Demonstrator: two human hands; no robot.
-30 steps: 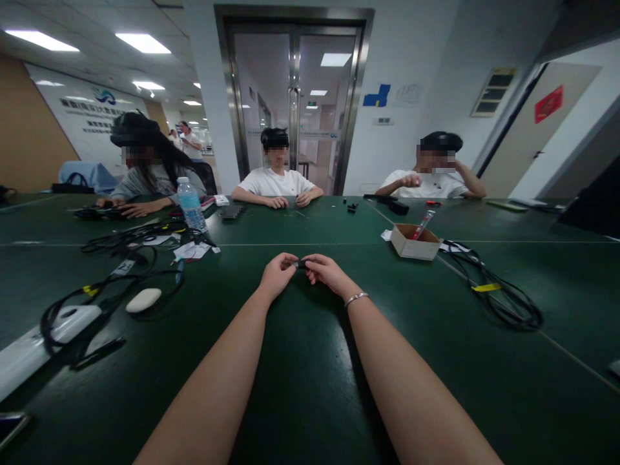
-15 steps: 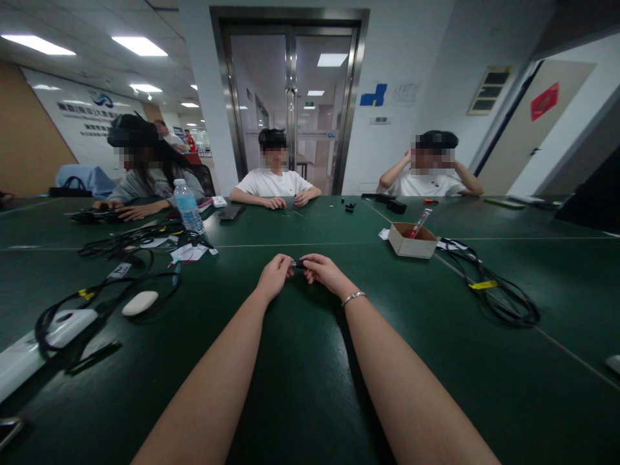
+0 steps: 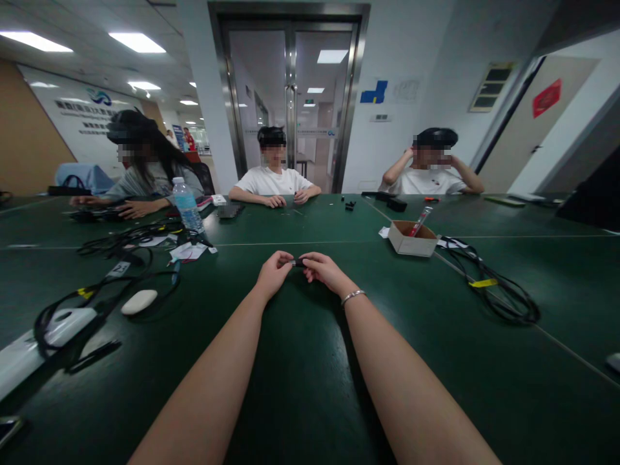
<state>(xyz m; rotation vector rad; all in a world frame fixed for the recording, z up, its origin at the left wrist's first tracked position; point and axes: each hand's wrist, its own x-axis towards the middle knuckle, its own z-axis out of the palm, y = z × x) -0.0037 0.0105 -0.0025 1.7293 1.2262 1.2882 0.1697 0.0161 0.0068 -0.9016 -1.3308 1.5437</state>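
While both hands meet over the middle of the counter (image 3: 310, 361), we note a small dark part (image 3: 298, 263) pinched between them, held just above the green surface. Left hand (image 3: 272, 274): fingers curled in, thumb and forefinger tips closed on the part's left end. Right hand (image 3: 325, 271): likewise curled, fingertips closed on the right end; a bracelet (image 3: 353, 297) sits at that wrist. What the part is, we cannot tell; it is too small and mostly covered by fingertips.

Risks, as we judge them:
- Grip is by fingertips only. If either pinch loosens, the part could drop, and a dark part on a dark counter would be hard to spot.
- Both forearms stretch far forward, with the hands apparently unsupported. A tremor or twist could misalign the two ends or pop the part loose.
- If force is applied off-axis, so small a piece might bend or snap.

Surroundings: a cardboard box (image 3: 411, 238) stands well apart to the right, with a cable coil (image 3: 504, 297) beyond it. A white oval object (image 3: 139, 301) and tangled leads (image 3: 97, 297) lie well apart to the left, a bottle (image 3: 186, 205) farther back. Three other people sit at the far side; their hands are nowhere near ours.
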